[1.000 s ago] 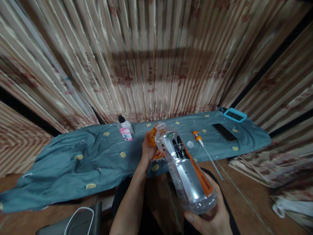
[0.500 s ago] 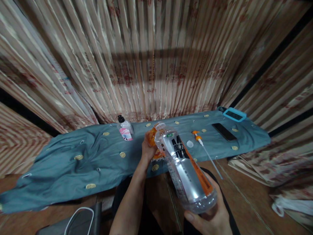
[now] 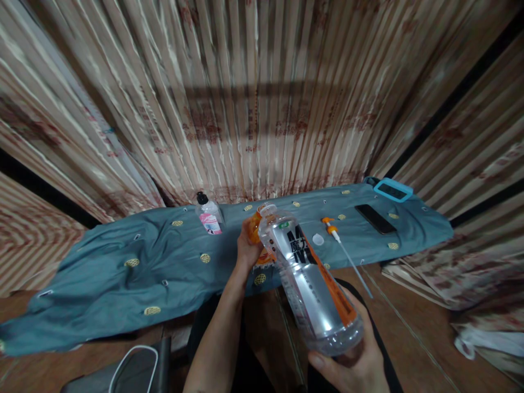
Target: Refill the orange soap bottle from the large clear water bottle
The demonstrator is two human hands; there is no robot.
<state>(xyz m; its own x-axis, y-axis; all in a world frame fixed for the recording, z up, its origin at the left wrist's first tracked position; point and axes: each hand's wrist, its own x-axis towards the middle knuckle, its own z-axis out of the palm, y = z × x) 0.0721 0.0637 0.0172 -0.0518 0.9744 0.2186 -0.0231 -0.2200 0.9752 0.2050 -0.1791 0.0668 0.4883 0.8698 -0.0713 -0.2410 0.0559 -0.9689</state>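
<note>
My right hand (image 3: 355,367) grips the lower end of a large clear plastic drink bottle (image 3: 313,284) with a silver and orange label. The bottle tilts, its uncapped mouth pointing away from me, up against the top of an orange bottle (image 3: 254,229). My left hand (image 3: 247,250) wraps round that orange bottle, which the drink bottle partly hides. Whether liquid is flowing, I cannot tell. To the right, a pump head (image 3: 328,224) in orange and white lies with its long tube (image 3: 355,268) past the cloth's front edge. Beside it is a small whitish disc (image 3: 317,239).
A teal cloth (image 3: 164,251) covers the low bench. On it stand a clear bottle with a black top and pink label (image 3: 209,217), a black phone (image 3: 375,219) and a blue-framed device (image 3: 393,190). Pleated curtains (image 3: 262,109) hang close behind. A white cable (image 3: 135,365) loops at lower left.
Almost nothing differs. Both hands hold their bottles in nearly the same place and at the same tilt, with only a slight shift of the view.
</note>
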